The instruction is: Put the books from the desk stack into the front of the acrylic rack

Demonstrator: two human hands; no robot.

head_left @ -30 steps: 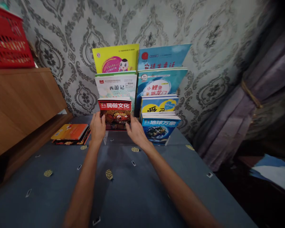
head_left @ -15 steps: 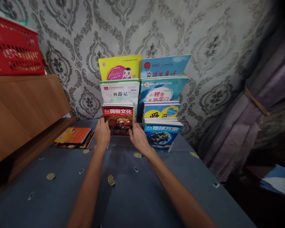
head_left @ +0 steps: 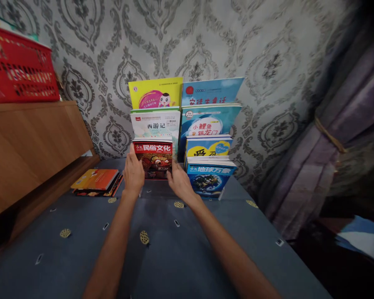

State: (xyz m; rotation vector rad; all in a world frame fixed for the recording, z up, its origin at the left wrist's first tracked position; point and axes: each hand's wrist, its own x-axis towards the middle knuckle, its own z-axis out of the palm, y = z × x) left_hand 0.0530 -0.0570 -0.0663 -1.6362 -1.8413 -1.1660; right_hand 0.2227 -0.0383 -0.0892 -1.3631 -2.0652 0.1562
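Observation:
At the front of the left row of books stands a red book (head_left: 156, 166) with a mask on its cover, upright between my two hands. My left hand (head_left: 133, 171) lies along its left edge, the fingers reaching up the side. The right edge is held by my right hand (head_left: 178, 178), thumb toward the cover and fingers partly hidden. Directly behind rise a white book (head_left: 156, 124) and a taller yellow book (head_left: 156, 91). To the right, a blue globe-cover book (head_left: 207, 182) fronts the second row, close to my right hand.
Orange-covered books (head_left: 95, 179) lie stacked on the blue patterned tablecloth (head_left: 156, 265), left of my hands. A wooden cabinet (head_left: 34, 145) carries a red basket (head_left: 21, 66). A tied curtain (head_left: 318, 166) hangs on the right. Patterned wallpaper (head_left: 112, 50) backs the books.
My left hand has shifted slightly upward along the red book's side. My right hand keeps its place at the other edge. The camera view has moved a little.

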